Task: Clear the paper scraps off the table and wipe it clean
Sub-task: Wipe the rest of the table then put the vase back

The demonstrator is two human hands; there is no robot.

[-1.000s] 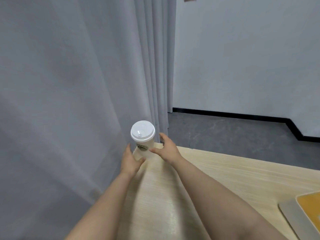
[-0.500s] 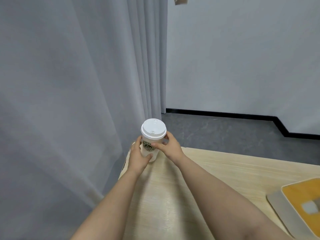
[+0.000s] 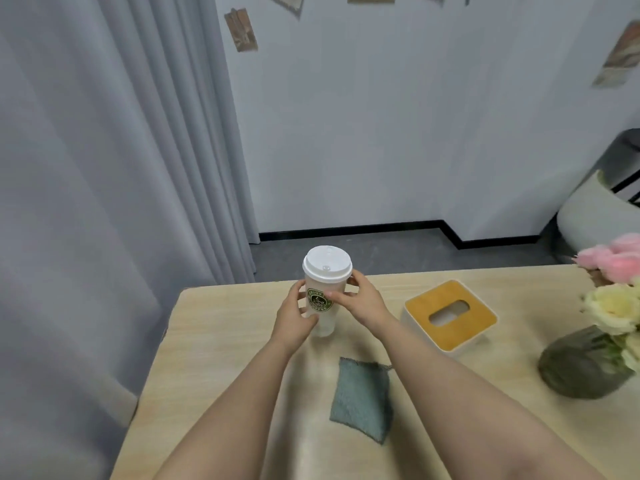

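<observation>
Left hand: the left hand (image 3: 293, 318) was wrapped round the left side of the paper coffee cup (image 3: 323, 299), its fingers curled against the cup wall and the thumb laid low on the front.
Right hand: the right hand (image 3: 360, 299) was closed on the right side of the same cup, the thumb pressed across the green round logo and the fingers bent behind.
Cup: a white cup with a white plastic lid was held upright between both hands; whether its base was resting on the worktop (image 3: 214, 341) or raised just clear of it could not be told.
Cloth: a grey-green cleaning cloth (image 3: 362, 398) was laid flat on the worktop, nearer the person than the cup and between the two forearms, touched by neither hand.
Paper scraps: no scraps could be made out on the visible part of the worktop.
Tissue box: a white tissue box (image 3: 450, 315) with an orange-yellow slotted top was set to the right of the cup, apart from it.
Vase: a dark grey-green vase (image 3: 581, 367) holding pale yellow and pink flowers (image 3: 616, 285) was stood at the right edge.
Surroundings: a grey curtain (image 3: 114, 168) was hung at the left and paper pictures were stuck on the white wall behind.
</observation>
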